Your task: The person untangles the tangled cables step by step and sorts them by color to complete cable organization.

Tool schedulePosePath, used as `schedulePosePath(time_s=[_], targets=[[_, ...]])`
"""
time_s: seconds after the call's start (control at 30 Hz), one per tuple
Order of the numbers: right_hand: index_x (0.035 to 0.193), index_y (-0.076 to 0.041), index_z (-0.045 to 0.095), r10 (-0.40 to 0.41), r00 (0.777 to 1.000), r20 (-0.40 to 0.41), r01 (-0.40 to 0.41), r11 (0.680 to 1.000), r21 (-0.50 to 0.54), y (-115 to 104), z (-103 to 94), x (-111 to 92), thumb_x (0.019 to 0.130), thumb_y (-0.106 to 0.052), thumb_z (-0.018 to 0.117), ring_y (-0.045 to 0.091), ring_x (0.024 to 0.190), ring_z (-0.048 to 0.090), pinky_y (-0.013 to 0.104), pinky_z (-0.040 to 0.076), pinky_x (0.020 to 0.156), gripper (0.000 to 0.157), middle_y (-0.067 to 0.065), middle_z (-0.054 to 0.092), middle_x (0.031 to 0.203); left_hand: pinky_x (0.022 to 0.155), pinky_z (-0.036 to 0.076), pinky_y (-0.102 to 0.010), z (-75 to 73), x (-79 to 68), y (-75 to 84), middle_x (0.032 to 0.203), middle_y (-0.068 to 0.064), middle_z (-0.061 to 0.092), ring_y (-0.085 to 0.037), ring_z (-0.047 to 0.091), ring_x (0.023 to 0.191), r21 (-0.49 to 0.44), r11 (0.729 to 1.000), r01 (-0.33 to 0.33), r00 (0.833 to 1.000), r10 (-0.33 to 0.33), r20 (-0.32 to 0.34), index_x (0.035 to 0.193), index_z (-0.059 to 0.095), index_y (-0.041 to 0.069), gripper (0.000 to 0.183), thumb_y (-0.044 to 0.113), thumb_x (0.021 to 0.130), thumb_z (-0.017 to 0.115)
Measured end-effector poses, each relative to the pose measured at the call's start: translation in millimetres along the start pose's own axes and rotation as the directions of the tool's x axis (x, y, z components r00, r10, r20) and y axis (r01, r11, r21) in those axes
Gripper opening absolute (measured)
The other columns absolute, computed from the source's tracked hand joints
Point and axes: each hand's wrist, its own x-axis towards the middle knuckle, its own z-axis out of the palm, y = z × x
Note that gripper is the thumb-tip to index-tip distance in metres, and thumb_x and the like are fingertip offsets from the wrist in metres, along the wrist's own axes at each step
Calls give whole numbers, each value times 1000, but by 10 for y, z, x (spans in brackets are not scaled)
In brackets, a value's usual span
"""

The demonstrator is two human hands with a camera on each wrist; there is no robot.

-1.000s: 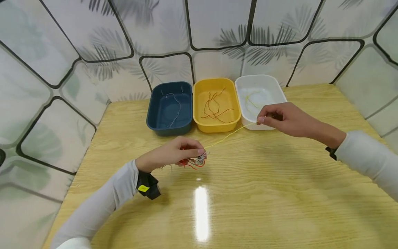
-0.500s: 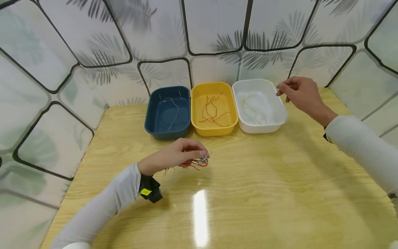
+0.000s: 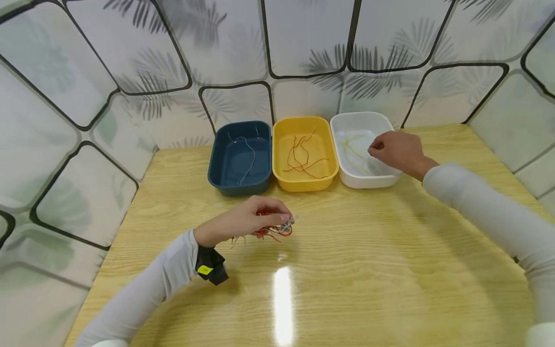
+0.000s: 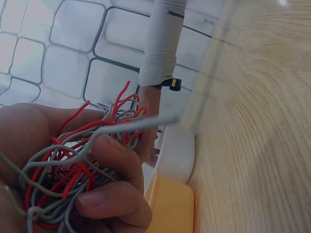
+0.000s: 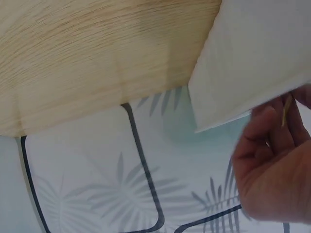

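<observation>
My left hand [image 3: 249, 220] holds a tangled bundle of red and grey strings [image 4: 73, 165] low over the table, in front of the bins. The bundle's ends stick out past the thumb and fingers. Over the right part of the white bin [image 3: 368, 182] is my right hand [image 3: 401, 150], its fingers curled and pointing left. A short piece of yellow string [image 5: 287, 110] shows between its fingers in the right wrist view. Pale yellow strings [image 3: 353, 152] lie inside the white bin, partly hidden by that hand.
A yellow bin [image 3: 305, 185] with several red strings [image 3: 301, 156] stands left of the white one. Beside it is a dark blue bin [image 3: 240, 187] holding a grey string [image 3: 252, 156]. Patterned cloth [image 3: 234, 48] rises behind the wooden table [image 3: 368, 270].
My right hand drew a yellow string out of the left hand's bundle, rose to the white bin's far right edge, then came down and left over the bin. The left hand stayed nearly still.
</observation>
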Motion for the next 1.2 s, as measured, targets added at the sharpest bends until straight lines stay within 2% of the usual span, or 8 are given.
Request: schedulePosePath(time_s=[0.17, 0.4, 0.6, 0.7, 0.87, 0.97, 1.1, 1.2], targets=[[99, -18, 70, -22, 990, 140, 25, 1000, -18, -47, 35, 5, 87, -39, 55, 22, 80, 59, 41, 43, 58, 29, 0, 67, 93, 51, 37, -29, 5, 6, 9, 74, -8, 49, -20, 42, 56, -11, 1000, -4, 1000, 4, 3, 103, 63, 20, 24, 40, 90, 56], [101, -15, 70, -12, 982, 188, 18, 999, -29, -120, -32, -65, 87, -40, 55, 22, 80, 60, 41, 44, 56, 32, 2, 66, 94, 51, 37, -30, 18, 22, 58, 72, -7, 45, -20, 40, 55, -19, 1000, -21, 1000, 21, 15, 104, 63, 20, 24, 39, 90, 56], [105, -20, 66, -14, 999, 44, 14, 1000, 14, -294, -169, -207, 91, -40, 44, 18, 73, 58, 37, 42, 52, 33, 0, 65, 96, 51, 38, -30, 4, 45, 80, 75, -9, 50, -20, 41, 55, -10, 1000, -18, 1000, 18, 13, 104, 63, 20, 25, 40, 90, 55], [99, -23, 65, -67, 996, -51, 70, 996, 52, -515, -246, -289, 91, -40, 45, 14, 66, 54, 34, 39, 50, 28, -7, 64, 88, 52, 39, -32, -8, 72, 101, 80, -11, 55, -20, 43, 57, 1, 1000, -16, 1000, 16, 4, 105, 63, 21, 26, 41, 90, 55], [96, -26, 65, -185, 977, -108, 197, 974, 112, -951, -318, -491, 91, -41, 49, 9, 63, 50, 31, 39, 53, 22, -13, 60, 80, 57, 45, -39, 8, 127, 142, 89, -7, 60, -22, 50, 63, 47, 998, -36, 999, 37, -24, 108, 62, 25, 29, 46, 90, 54], [97, -28, 64, -295, 948, -123, 314, 930, 190, -1189, -321, -651, 91, -41, 51, 6, 61, 49, 29, 39, 54, 19, -15, 58, 77, 52, 41, -34, 31, 159, 169, 87, -6, 59, -23, 51, 62, 46, 999, -21, 999, 23, -49, 107, 61, 27, 33, 52, 88, 53], [105, -30, 60, -455, 884, -107, 462, 813, 354, -1450, -323, -860, 91, -41, 53, 2, 59, 49, 26, 42, 55, 19, -18, 58, 83, 49, 36, -33, 56, 189, 202, 88, -7, 60, -24, 50, 62, -12, 1000, -14, 998, 13, -68, 110, 60, 26, 36, 52, 85, 57], [108, -30, 59, -542, 832, -116, 537, 735, 414, -1580, -322, -971, 90, -39, 56, 0, 62, 50, 24, 43, 57, 20, -21, 56, 90, 54, 40, -36, 72, 213, 213, 95, -5, 62, -25, 52, 67, -34, 998, -47, 997, 45, -63, 115, 58, 25, 37, 44, 84, 63]])
